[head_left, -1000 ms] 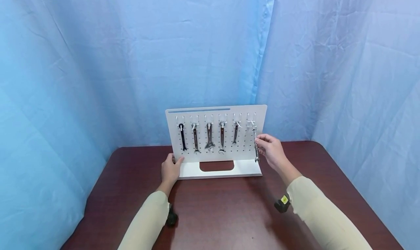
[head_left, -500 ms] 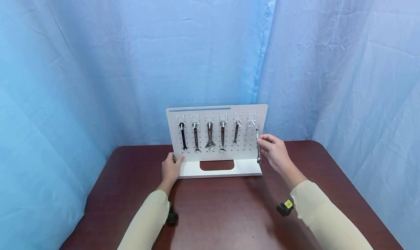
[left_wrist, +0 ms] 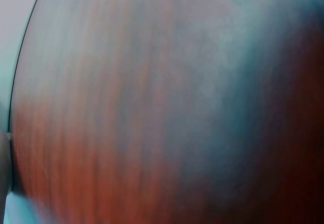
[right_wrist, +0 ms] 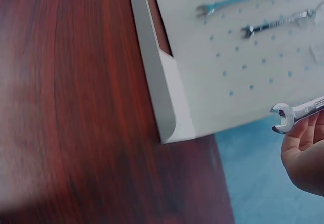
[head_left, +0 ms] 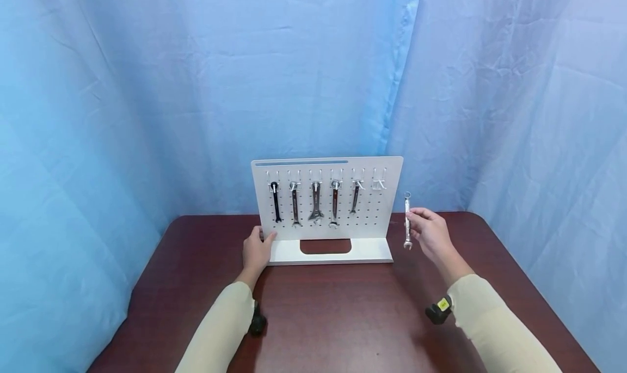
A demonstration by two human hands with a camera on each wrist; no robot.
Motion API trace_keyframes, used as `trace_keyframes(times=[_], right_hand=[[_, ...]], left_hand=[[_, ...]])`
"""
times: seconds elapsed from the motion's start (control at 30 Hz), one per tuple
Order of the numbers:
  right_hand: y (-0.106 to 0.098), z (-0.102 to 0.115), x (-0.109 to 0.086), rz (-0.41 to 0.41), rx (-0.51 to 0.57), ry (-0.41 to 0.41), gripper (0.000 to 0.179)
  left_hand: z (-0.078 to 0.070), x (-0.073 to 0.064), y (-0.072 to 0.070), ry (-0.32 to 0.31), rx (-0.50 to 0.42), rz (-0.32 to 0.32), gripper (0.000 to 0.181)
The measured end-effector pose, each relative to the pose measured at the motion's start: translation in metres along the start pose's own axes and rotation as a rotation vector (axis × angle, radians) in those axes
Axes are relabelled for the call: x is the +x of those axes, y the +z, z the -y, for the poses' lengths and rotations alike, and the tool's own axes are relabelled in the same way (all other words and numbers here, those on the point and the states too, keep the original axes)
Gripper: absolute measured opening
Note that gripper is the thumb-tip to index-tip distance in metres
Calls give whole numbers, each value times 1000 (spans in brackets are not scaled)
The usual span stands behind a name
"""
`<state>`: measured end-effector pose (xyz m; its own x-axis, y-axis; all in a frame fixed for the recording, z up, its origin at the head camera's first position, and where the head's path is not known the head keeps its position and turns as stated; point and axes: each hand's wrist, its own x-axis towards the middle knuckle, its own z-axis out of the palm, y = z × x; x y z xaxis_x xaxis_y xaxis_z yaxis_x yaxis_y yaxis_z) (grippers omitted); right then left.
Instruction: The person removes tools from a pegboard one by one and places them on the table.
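Right hand (head_left: 432,234) has a wrench (head_left: 407,230) pinched upright, bit of a gap past the right edge of the pegboard (head_left: 369,228); left hand (head_left: 255,253) is clamped on its lower left edge.

Silver wrench (head_left: 407,234), white dotted pegboard (head_left: 367,209), black wrench (head_left: 276,204); reddish-brown streaked table (head_left: 333,307), pale-blue curtains (head_left: 245,90), cream sleeves (head_left: 495,318)
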<state>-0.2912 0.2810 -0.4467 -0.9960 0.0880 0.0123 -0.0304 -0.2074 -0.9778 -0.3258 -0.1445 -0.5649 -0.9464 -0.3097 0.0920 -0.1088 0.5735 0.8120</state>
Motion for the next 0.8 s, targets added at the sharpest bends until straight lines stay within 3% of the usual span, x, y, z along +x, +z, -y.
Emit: trace_keyframes(times=[0.23,0.47,0.8], right_hand=[[-20,-15,9,-62,-144,96,8],[-27,-39,25,-93,-501,180,34],[-26,-67,46,-124,-805,194,27]], left_hand=[[-1,-2,-2,12,5,-3,37],[-3,-2,-4,18,5,-4,37],[-2,-3,-2,26,16,-13,38]])
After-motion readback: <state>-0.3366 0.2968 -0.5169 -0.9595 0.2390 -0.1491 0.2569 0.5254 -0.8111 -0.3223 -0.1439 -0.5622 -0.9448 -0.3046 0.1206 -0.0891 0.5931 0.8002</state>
